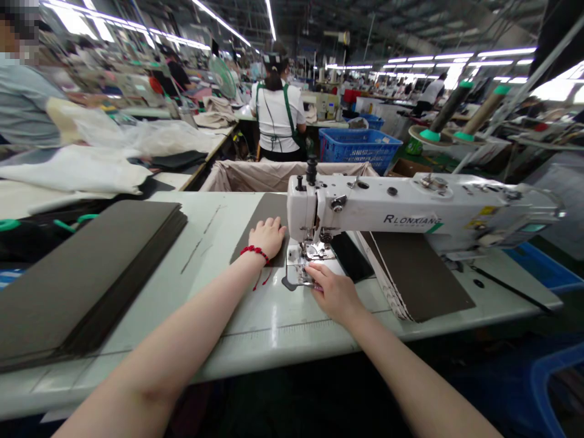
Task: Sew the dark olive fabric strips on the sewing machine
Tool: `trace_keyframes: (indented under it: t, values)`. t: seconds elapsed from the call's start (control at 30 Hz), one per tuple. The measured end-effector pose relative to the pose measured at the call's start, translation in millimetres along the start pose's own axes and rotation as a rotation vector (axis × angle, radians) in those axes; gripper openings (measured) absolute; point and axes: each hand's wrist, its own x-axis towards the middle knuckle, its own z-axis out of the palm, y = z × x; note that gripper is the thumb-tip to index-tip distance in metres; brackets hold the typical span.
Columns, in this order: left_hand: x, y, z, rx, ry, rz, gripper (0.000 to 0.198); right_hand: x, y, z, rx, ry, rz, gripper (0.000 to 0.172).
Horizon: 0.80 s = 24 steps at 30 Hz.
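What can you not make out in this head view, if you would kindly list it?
In the head view:
The needle area of the sewing machine: partly hidden by the machine head and the right hand.
The dark sheet: partly covered by the left hand and the machine.
The display: too small to read.
The fabric-lined bin: its bottom is hidden by its near wall.
The co-worker: cut off by the left edge.

Only legible text: brand "RLONXIANG", black caps w/ green stripe beside it, on white arm of industrial sewing machine. Small yellow label further right on the arm: too tiny to read.
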Motion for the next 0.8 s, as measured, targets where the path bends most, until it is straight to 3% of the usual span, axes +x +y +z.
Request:
trace_keyframes:
  t: [0.1, 0.3, 0.4, 0.5, 0.6, 0.7, 0.8]
  values:
    - [-50.2, -9.8, -9.2, 0.056, 0.031, -0.062, 0.046, -1.0, 1.4, 0.2, 0.014, 0.018, -0.01, 0.047]
    - [-199.2, -42.3, -30.6, 0.056, -0.033, 0.02, 0.049, -3.8, 7.0, 4.3, 0.123, 0.071, -0.036, 0.038]
    - [-245.4, -55.0, -38.8, -0.056, -0.066, 0.041, 0.049, -2.8, 9.4, 4.5, 0.222, 0.123, -0.039, 0.031]
    - [-254.6, -56.0, -41.0, -0.149, -0.137, 0.167, 0.048, -2.8, 10.5, -2.2, 0.32, 0.176, -0.018, 0.025]
    - [-239.6, -48.6, -38.6, -0.176, -0.205, 0.298, 0.046, -16.5, 7.8, -19.9, 0.367, 0.209, 0.064, 0.019]
    - [-222.7, -40.9, -35.0, -0.179, -0.211, 0.334, 0.044, -54.7, -4.8, -42.0, 0.408, 0.235, 0.212, 0.021]
    - [-215.0, -35.9, -32.8, -0.189, -0.186, 0.335, 0.04, -107.8, -28.8, -50.2, 0.524, 0.094, 0.322, 0.02]
